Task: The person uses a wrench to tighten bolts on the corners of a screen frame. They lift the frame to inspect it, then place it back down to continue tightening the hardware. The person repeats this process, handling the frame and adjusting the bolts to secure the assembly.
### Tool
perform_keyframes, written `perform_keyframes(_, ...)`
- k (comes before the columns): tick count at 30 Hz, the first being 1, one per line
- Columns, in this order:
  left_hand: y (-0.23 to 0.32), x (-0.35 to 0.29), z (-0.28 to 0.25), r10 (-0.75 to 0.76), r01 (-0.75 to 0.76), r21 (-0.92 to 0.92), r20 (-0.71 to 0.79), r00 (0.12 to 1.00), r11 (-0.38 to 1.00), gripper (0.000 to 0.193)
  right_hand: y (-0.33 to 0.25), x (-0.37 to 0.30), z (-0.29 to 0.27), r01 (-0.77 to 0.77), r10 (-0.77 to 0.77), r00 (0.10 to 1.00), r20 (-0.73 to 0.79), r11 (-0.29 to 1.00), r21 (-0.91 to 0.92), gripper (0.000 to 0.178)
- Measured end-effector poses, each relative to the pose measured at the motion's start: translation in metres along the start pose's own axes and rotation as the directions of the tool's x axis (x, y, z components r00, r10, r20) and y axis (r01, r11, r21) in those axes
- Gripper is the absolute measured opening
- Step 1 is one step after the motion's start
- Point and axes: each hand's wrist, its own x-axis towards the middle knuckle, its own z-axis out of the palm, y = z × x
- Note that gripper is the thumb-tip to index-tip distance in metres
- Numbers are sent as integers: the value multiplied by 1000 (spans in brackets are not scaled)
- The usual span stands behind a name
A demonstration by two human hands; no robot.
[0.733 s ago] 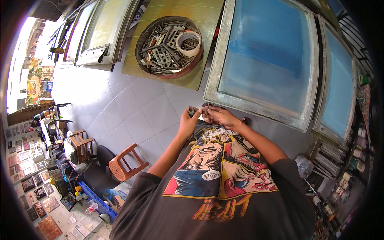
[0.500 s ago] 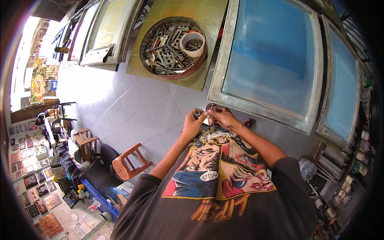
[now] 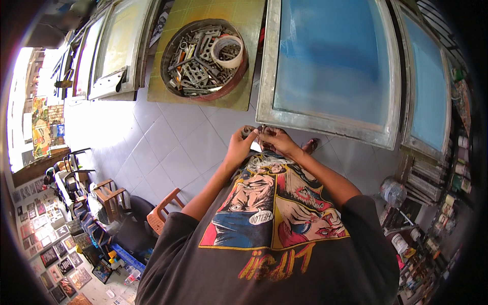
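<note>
My left hand (image 3: 241, 146) and my right hand (image 3: 278, 142) meet in front of my shirt, fingertips pinched together. Between them is something small and dark, too small and too covered by the fingers to name. Just beyond the hands is the lower left corner of a metal-framed screen (image 3: 330, 128) with blue mesh. Farther off to the left, a round reddish tray (image 3: 223, 92) holds loose bolts, hex keys and perforated metal plates. A whitish ring like a tape roll (image 3: 227, 64) lies on top of them.
The tray rests on a yellow-green board (image 3: 241, 99). Another blue screen (image 3: 432, 96) stands at the right, a pale yellow one (image 3: 119, 46) at the left. An orange-brown stool (image 3: 156, 221) is on the tiled floor at left, a clear plastic bottle (image 3: 393, 192) at right.
The view has shifted, so the tray and screens appear farther left. My hands are still together, now closer to the screen's corner; the grey round piece seen by my left fingers is less visible.
</note>
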Motion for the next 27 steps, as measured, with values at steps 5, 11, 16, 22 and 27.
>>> perform_keyframes(5, 0, 5, 4, -20, 26, -141, 46, 999, 990, 18, -37, -28, 45, -108, 138, 980, -145, 974, 198, 26)
perform_keyframes(11, -7, 12, 5, 91, -74, -97, 182, 979, 993, 20, -4, -19, 12, -17, 22, 997, -71, 997, 75, 24)
perform_keyframes(16, 0, 15, 11, -37, 105, -225, 285, 958, 969, 19, 2, -18, 0, -27, 33, 988, -148, 999, 48, 24)
perform_keyframes(22, -29, 36, 21, -29, 122, -311, 288, 957, 942, 19, -8, -31, 18, 17, 10, 991, -131, 978, 206, 22)
perform_keyframes(27, -14, 32, 19, -48, 137, -229, 358, 932, 964, 17, 13, -25, -7, 49, -40, 990, -132, 996, 68, 25)
